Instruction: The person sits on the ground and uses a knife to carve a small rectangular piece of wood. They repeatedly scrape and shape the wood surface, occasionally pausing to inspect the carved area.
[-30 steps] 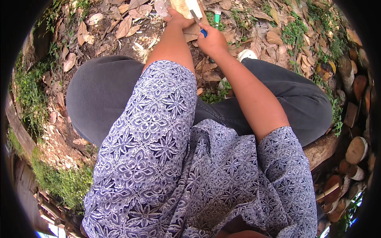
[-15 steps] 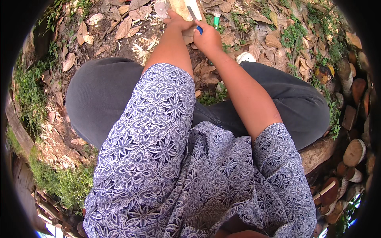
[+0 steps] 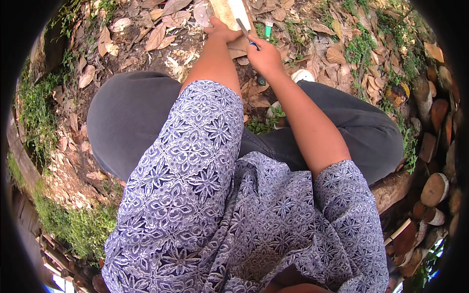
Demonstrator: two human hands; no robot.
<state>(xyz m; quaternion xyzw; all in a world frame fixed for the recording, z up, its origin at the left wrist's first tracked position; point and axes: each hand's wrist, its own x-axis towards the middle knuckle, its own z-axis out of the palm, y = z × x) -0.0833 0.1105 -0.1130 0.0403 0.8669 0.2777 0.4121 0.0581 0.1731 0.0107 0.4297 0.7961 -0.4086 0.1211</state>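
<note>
A pale wooden board [image 3: 222,10] with a white, fresh-cut strip lies at the top edge, partly out of view. My left hand [image 3: 222,32] grips its near end, thumb on the left side, the other fingers partly hidden. My right hand [image 3: 265,56] is closed around the blue handle of a tool with a narrow, flat grey metal blade [image 3: 242,26]. That blade angles up and left over the board's near right part. Whether it is a chisel or a file I cannot tell.
A green and white object [image 3: 268,31] lies right of the board, and a dark handle [image 3: 261,80] below my right hand. Wood shavings [image 3: 177,67] and dry leaves [image 3: 336,52] cover the ground between my bent legs. Stacked logs [image 3: 435,189] stand at the right.
My right hand and the tool have shifted toward me and slightly right. The left hand keeps its grip on the board, and more of the dark handle shows.
</note>
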